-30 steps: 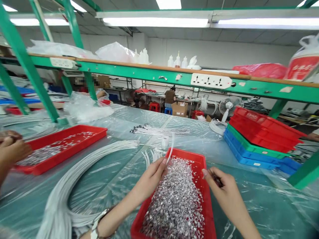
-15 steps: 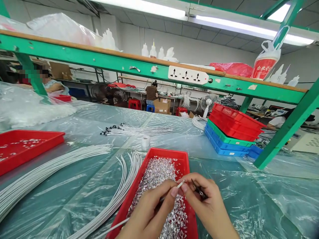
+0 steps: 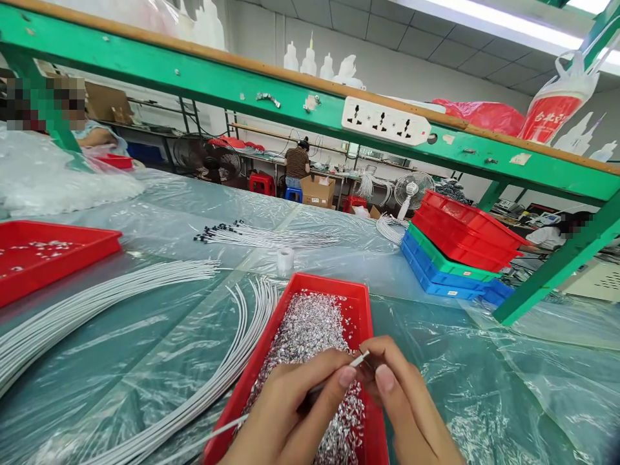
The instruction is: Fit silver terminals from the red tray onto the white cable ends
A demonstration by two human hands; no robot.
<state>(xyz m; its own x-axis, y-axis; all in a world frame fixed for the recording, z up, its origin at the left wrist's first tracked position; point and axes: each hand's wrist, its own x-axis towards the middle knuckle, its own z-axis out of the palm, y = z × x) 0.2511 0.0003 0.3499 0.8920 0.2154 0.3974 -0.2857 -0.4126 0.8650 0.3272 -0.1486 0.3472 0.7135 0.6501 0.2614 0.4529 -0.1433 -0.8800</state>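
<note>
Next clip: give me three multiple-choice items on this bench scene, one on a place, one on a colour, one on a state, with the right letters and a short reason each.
1. Where is the tray of small silver pieces that the hands work over?
A. On the overhead shelf
B. On the plastic-covered table, right under the hands
C. On top of the tray stack

2. What colour is the lowest tray in the stack of trays at the right?
A. Blue
B. Yellow
C. White

3. How is the left hand holding the thin white wire?
A. Flat and open beside it
B. Not touching it
C. Pinching it near its end

Answers: 1 B, the red tray sits on the clear sheet with both hands above it. 2 A, blue lies beneath green and red. 3 C, thumb and finger close on the wire, and the right hand meets its tip.
</note>
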